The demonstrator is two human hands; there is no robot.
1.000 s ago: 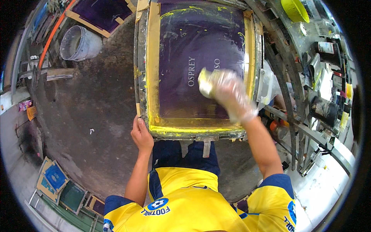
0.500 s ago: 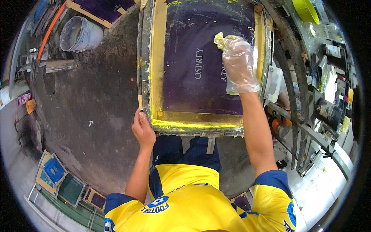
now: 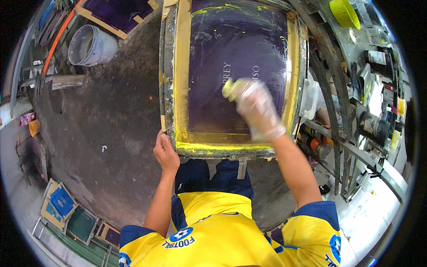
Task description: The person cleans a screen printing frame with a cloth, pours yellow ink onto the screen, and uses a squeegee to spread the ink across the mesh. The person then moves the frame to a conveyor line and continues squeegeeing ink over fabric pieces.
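Observation:
A screen-printing frame (image 3: 182, 89) stretches out before me, its dark purple mesh (image 3: 213, 49) edged with brown tape and yellow ink smears. Pale lettering runs lengthwise across the mesh. At the frame's near left corner, my left hand (image 3: 166, 152) grips its side, thumb on the edge and fingers partly hidden. My right hand (image 3: 258, 107), inside a see-through plastic glove, is blurred over the lower right half of the mesh. It is closed on a crumpled yellow-stained rag (image 3: 230, 90), which covers part of the lettering.
A grey-white bucket (image 3: 92, 46) stands on the dark floor at the far left, near another taped screen (image 3: 116, 15). Metal bars (image 3: 331, 84) run along the right, beside a shelf with a black jar (image 3: 373, 125) and a yellow bowl (image 3: 344, 14). Small screens (image 3: 61, 200) lean at the lower left.
My right hand has swept the rag toward me and to the left over the mesh, uncovering lettering on the right. My left hand keeps its hold on the frame.

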